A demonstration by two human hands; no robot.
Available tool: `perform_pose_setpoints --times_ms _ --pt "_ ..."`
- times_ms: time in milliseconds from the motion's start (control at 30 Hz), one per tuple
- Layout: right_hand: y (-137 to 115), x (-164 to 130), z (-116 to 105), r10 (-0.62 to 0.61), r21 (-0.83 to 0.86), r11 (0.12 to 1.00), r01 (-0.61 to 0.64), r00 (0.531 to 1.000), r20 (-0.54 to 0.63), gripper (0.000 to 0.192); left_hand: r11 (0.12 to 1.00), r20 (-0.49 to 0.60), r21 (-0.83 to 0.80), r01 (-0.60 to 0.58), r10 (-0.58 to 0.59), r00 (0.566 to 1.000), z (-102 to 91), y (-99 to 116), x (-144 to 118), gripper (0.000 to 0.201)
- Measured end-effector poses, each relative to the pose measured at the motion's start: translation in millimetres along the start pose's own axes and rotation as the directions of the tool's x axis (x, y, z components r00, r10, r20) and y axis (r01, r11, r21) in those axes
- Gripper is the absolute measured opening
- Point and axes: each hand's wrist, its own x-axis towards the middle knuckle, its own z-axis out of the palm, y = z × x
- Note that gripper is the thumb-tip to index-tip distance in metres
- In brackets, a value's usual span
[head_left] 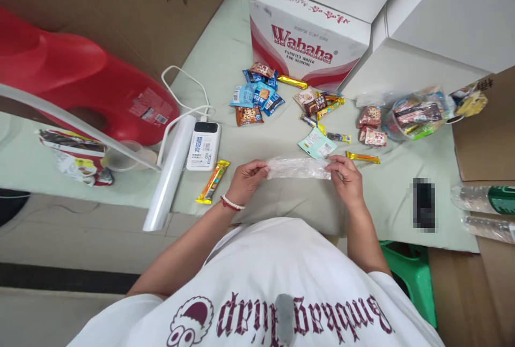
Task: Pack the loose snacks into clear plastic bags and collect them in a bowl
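Note:
My left hand [246,181] and my right hand [346,179] hold a clear plastic bag [298,168] stretched flat between them, one hand pinching each end, just above the pale green table cover [394,197]. A red and white bead bracelet sits on my left wrist. Beyond the bag lie several small snack packets: a blue cluster [257,95], a brown cookie pack [248,115], a teal sachet [317,144] and a gold bar [362,157]. A yellow bar [213,181] lies to the left of my left hand.
A white power bank [204,145] with its cable and a clear roll [169,174] lie at left, by a red container [80,84]. A Wahaha water box [306,41] stands at the back. A bag of snacks [418,113] and plastic bottles [483,199] lie at right.

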Motion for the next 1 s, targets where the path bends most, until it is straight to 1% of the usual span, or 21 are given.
perform_pose_setpoints --times_ms 67,100,133,167,233,300,333,400,467,533,600,667,733,767,867,900,967,1000 --pt "-5 -4 -7 0.004 -0.078 0.997 -0.011 0.996 -0.090 0.023 1.000 0.001 0.013 -0.021 0.021 1.000 -2.0 -1 -3 0.030" --pt "-11 -6 -9 0.001 -0.094 0.995 -0.013 0.992 -0.129 0.024 0.998 0.013 0.030 -0.049 0.049 0.999 -1.4 0 -5 0.029" --pt "-19 -8 -8 0.000 -0.082 0.997 -0.012 0.990 -0.143 0.025 0.995 0.033 0.053 -0.089 0.087 0.996 0.0 1 -8 0.027" --pt "-29 -9 -5 -0.001 -0.041 0.999 -0.004 0.993 -0.122 0.024 0.987 0.057 0.079 -0.136 0.132 0.990 1.9 2 -10 0.026" --pt "-47 -10 7 -0.019 0.069 0.997 0.018 1.000 0.012 0.025 0.964 0.105 0.130 -0.232 0.219 0.970 6.1 4 -16 0.023" --pt "-60 -10 26 -0.063 0.137 0.990 0.042 0.986 0.155 0.027 0.942 0.140 0.169 -0.291 0.269 0.953 8.6 5 -22 0.021" --pt "-63 -9 36 -0.088 0.145 0.988 0.059 0.976 0.197 0.025 0.936 0.147 0.188 -0.298 0.273 0.951 8.5 5 -26 0.020" --pt "-67 -10 53 -0.125 0.137 0.986 0.094 0.963 0.237 0.026 0.942 0.138 0.211 -0.260 0.235 0.962 5.8 3 -33 0.020" --pt "-67 -13 63 -0.145 0.120 0.986 0.117 0.955 0.259 0.031 0.974 0.094 0.165 -0.156 0.142 0.985 1.4 1 -39 0.027" --pt "-69 -18 67 -0.152 0.103 0.987 0.126 0.942 0.298 0.033 0.996 0.028 0.083 -0.037 0.035 0.999 -1.5 -1 -42 0.039" --pt "-72 -25 67 -0.159 0.103 0.986 0.132 0.929 0.333 0.032 0.997 -0.005 0.071 0.027 -0.027 1.000 -0.3 -1 -43 0.045" --pt "-75 -32 64 -0.173 0.107 0.984 0.145 0.925 0.339 0.031 0.990 0.037 0.141 0.018 -0.023 0.999 3.8 -1 -42 0.039" --pt "-75 -38 60 -0.177 0.099 0.983 0.153 0.932 0.318 0.029 0.984 0.082 0.176 -0.016 0.001 0.997 7.6 -2 -39 0.032" --pt "-73 -42 58 -0.170 0.088 0.985 0.150 0.939 0.299 0.028 0.985 0.070 0.169 -0.025 0.014 0.997 8.4 -3 -38 0.032" --pt "-61 -55 50 -0.122 0.033 0.992 0.118 0.972 0.199 0.025 0.994 -0.045 0.105 -0.013 0.018 0.999 5.0 -8 -32 0.033" --pt "-56 -61 48 -0.104 0.010 0.995 0.104 0.982 0.159 0.024 0.997 -0.063 0.083 -0.006 0.011 0.998 2.9 -11 -31 0.033" --pt "-46 -75 44 -0.070 -0.023 0.997 0.073 0.992 0.101 0.022 0.999 -0.068 0.034 0.009 -0.007 0.998 -0.2 -14 -29 0.035" --pt "-42 -82 42 -0.056 -0.026 0.998 0.059 0.994 0.093 0.022 1.000 -0.065 0.015 0.018 -0.017 0.998 -0.9 -16 -29 0.036"
